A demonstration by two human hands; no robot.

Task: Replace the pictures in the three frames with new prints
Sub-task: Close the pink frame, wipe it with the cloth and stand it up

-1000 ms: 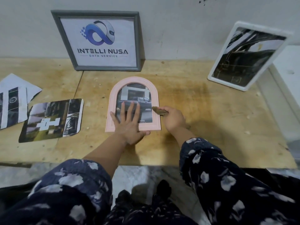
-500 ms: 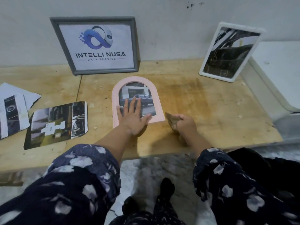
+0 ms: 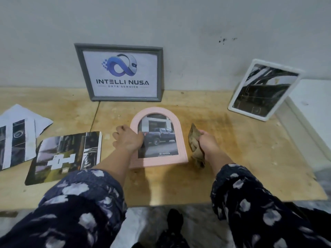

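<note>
Where the pale wooden tabletop [image 3: 232, 158] meets the grey wall, we note two frames propped upright: a grey rectangular frame [image 3: 119, 73] holding a logo print at far centre, and a white rounded-corner frame [image 3: 263, 90] holding a dark print at far right, tilted back against the wall. We find the third, a pink arch-topped frame [image 3: 180, 140], lying flat and face up at mid-table, showing a print of a dark pickup truck. The left hand [image 3: 128, 140] grasps this frame at its left edge, thumb over the front and the fingers curled at the outer side; whether they reach beneath it we cannot tell. The right hand [image 3: 207, 144] is clenched round a crumpled brown cloth [image 3: 195, 142], held just beside the frame's right edge, apart from it. At the left of the table we record two loose prints: a dark rounded-corner print [image 3: 64, 156] lying flat near the left forearm, and a white-backed print with cut corners [image 3: 16, 138] further left, running out of view. Both arms wear dark floral sleeves [image 3: 86, 203].
</note>
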